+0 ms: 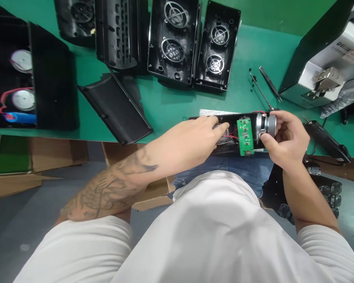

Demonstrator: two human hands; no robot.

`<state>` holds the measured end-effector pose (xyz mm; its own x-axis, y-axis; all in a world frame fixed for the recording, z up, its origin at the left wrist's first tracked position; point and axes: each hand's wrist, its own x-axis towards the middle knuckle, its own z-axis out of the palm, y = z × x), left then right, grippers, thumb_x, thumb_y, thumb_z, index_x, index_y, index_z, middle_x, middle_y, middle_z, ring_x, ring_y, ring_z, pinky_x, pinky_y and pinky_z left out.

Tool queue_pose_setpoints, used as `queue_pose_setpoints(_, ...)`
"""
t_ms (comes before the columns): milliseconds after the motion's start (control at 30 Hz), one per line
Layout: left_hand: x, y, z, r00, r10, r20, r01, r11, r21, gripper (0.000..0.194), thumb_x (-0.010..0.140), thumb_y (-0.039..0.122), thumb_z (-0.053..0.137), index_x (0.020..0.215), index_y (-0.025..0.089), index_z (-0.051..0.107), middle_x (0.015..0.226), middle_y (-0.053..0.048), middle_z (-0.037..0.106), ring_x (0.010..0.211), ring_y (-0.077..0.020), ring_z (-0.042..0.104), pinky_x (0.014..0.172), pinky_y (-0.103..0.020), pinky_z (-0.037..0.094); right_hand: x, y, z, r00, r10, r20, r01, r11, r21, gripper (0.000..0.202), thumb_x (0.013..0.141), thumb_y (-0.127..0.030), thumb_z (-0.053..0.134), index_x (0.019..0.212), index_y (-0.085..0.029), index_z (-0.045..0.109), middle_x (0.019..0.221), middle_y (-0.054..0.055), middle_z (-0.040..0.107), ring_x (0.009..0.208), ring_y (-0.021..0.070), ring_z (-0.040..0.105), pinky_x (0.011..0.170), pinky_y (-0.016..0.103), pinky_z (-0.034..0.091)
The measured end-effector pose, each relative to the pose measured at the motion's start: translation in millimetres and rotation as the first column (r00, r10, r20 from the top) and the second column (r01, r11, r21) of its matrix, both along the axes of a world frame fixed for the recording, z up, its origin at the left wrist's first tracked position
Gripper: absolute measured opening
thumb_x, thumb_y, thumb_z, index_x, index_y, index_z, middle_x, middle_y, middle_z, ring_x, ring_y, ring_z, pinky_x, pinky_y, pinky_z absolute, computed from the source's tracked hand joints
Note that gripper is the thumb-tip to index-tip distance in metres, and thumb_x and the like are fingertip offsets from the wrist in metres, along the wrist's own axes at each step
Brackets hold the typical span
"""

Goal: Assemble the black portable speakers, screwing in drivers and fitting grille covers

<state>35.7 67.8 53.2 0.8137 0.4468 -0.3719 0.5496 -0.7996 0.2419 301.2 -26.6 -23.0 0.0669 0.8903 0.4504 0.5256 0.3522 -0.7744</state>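
The left hand (202, 139) lies over the black casing (230, 118), which sits at 3 o'clock from centre, at the green surface's (171, 118) near edge; whether its fingers grip or merely rest cannot be told. Beneath them, a partly hidden speaker (224, 138) adjoins thin red wires (233, 136), presumably easily strained. Toward 3 o'clock, the green circuit board (245, 137) is probably light and fragile, best held by its edges. The metal speaker (264, 125), likely stiff and comparatively heavy, suits a rim hold; the right hand's (290, 137) fingers clamp it against the thumb.
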Motion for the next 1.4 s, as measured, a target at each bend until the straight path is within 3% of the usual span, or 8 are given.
queue_pose_setpoints(100,-15,-9,-0.5,0.922,0.072,0.381,-0.066,0.997,-0.029,0.055,0.104,0.026,0.056,0.158,0.017,0.052,0.153,-0.016,0.062,0.125,-0.0299,0.071,0.093,-0.040,0.062,-3,-5,11.7,0.998,-0.026,0.056,0.026,1.000,-0.007,0.040,0.099,-0.030,0.075,0.133,-0.011,0.070,0.104,0.006,0.057,0.080,0.0083,0.053,0.063,0.017,0.039)
queue_pose_setpoints(233,-5,-31,-20.8,0.752,0.159,0.640,-0.208,0.978,0.001,0.049,0.103,0.047,0.068,0.137,0.012,0.062,0.127,-0.016,0.074,0.111,-0.0308,0.070,0.093,-0.044,0.058,-6,-6,23.5,0.993,-0.041,0.110,0.040,0.999,0.007,0.039,0.099,-0.031,0.076,0.132,-0.012,0.071,0.105,0.006,0.057,0.081,0.0094,0.054,0.065,0.020,0.041)
queue_pose_setpoints(333,15,-45,-39.1,0.763,0.189,0.619,-0.314,0.944,0.099,0.049,0.104,0.059,0.067,0.119,0.013,0.072,0.110,-0.016,0.075,0.097,-0.0306,0.065,0.083,-0.044,0.050,-8,-6,27.7,0.993,-0.031,0.110,0.030,1.000,0.008,0.037,0.101,-0.032,0.078,0.133,-0.014,0.070,0.105,0.005,0.058,0.081,0.0096,0.055,0.064,0.020,0.040)
queue_pose_setpoints(433,28,-50,-47.0,0.771,0.207,0.603,-0.324,0.941,0.092,0.040,0.107,0.052,0.064,0.104,0.015,0.078,0.105,-0.015,0.074,0.097,-0.0304,0.061,0.081,-0.044,0.044,-7,-6,30.9,0.996,-0.012,0.091,0.011,1.000,0.003,0.036,0.102,-0.031,0.077,0.134,-0.014,0.070,0.106,0.005,0.059,0.082,0.0099,0.055,0.064,0.019,0.040)
queue_pose_setpoints(700,14,-44,-37.0,0.603,0.320,0.731,-0.356,0.928,-0.112,0.018,0.107,0.025,0.061,0.100,0.019,0.077,0.114,-0.008,0.083,0.112,-0.0261,0.071,0.100,-0.047,0.049,14,-7,52.9,0.990,0.120,0.080,-0.117,0.992,-0.040,0.038,0.101,-0.027,0.078,0.136,-0.013,0.073,0.105,0.006,0.059,0.085,0.0094,0.056,0.068,0.014,0.045)
queue_pose_setpoints(933,0,-36,-37.4,0.600,0.326,0.730,-0.364,0.924,-0.114,0.019,0.103,0.021,0.054,0.095,0.020,0.072,0.115,-0.010,0.080,0.111,-0.0273,0.071,0.096,-0.048,0.052,22,-5,68.4,0.912,0.193,0.363,-0.148,0.978,-0.148,0.037,0.102,-0.032,0.069,0.135,-0.014,0.067,0.105,0.005,0.057,0.085,0.0123,0.054,0.071,0.021,0.044)
queue_pose_setpoints(1167,-6,-33,-43.6,0.687,0.142,0.713,-0.298,0.949,0.098,0.016,0.095,0.015,0.056,0.087,0.019,0.070,0.109,-0.013,0.076,0.106,-0.0315,0.067,0.088,-0.050,0.048,11,-2,66.7,0.708,0.222,0.670,-0.157,0.975,-0.157,0.039,0.108,-0.030,0.057,0.141,-0.010,0.064,0.125,0.010,0.059,0.110,0.0223,0.061,0.089,0.034,0.052)
queue_pose_setpoints(1400,-10,-32,-51.3,0.671,-0.057,0.739,-0.198,0.947,0.252,0.017,0.096,0.013,0.055,0.090,0.019,0.070,0.104,-0.013,0.076,0.102,-0.0297,0.065,0.085,-0.047,0.048,4,5,70.3,0.629,0.278,0.726,-0.223,0.959,-0.174,0.039,0.107,-0.025,0.054,0.141,-0.009,0.064,0.128,0.009,0.057,0.113,0.0229,0.060,0.093,0.038,0.054)
